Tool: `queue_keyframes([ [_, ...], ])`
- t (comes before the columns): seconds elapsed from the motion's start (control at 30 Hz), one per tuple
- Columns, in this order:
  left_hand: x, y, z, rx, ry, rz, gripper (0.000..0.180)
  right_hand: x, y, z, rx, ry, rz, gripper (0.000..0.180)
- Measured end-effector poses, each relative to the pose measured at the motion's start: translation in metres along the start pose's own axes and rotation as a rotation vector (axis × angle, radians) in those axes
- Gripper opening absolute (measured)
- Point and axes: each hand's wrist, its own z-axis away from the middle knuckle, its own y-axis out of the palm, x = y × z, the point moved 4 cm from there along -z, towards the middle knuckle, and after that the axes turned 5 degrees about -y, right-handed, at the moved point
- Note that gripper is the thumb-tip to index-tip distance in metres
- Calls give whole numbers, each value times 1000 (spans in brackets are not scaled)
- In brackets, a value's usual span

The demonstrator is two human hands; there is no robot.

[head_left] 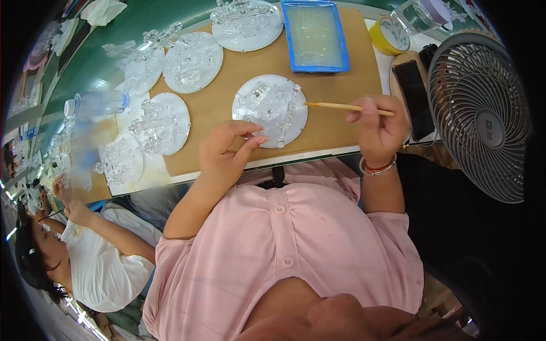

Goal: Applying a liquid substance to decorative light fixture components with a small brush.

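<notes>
We work at a long counter point(341, 122) topped with a tan sheet of board, which runs off past our left hand, and a grey round-caged electric fan point(480, 116) stands just outside our right hand, its grille turned our way. Beyond both hands lies a blue-rimmed shallow rectangular tray point(314, 35) holding a pale liquid, and further out past our left hand sit several more round clear discs point(192, 61) loaded with glass figures. Between our hands rests the round clear plastic disc point(271, 111) that carries small clear crystal pieces. Our left hand point(224, 150) pinches its near edge, thumb and forefinger closed on the rim. Our right hand point(378, 129) is closed around a thin wooden stick point(344, 106), whose tip points left and reaches the disc's far-right edge beside a tall upright crystal piece point(288, 113). A black phone point(414, 96) lies just behind our right hand. We judge the risk to be a knock: a stick pushed too hard, or a disc tilted by the pinching hand, could topple the upright crystals, and the fan's draught may disturb light parts.
</notes>
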Motion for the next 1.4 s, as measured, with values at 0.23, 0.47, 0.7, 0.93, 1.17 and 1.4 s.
queue_keyframes([
  [0.23,-1,1,0,2,-12,-7,19,-9,13,10,135,21,183,4],
  [0.47,-1,2,-1,1,-17,-24,18,-11,17,1,81,-74,250,5],
  [0.7,-1,2,-1,-6,-15,-8,19,-2,9,12,165,31,216,6],
  [0.93,-2,4,0,5,-34,-34,20,-5,12,10,123,-85,291,4],
  [1.17,-2,7,1,14,-28,-38,20,4,9,22,155,-70,258,4],
  [1.4,-4,11,2,-5,-22,-21,20,19,14,36,235,-177,268,2],
])
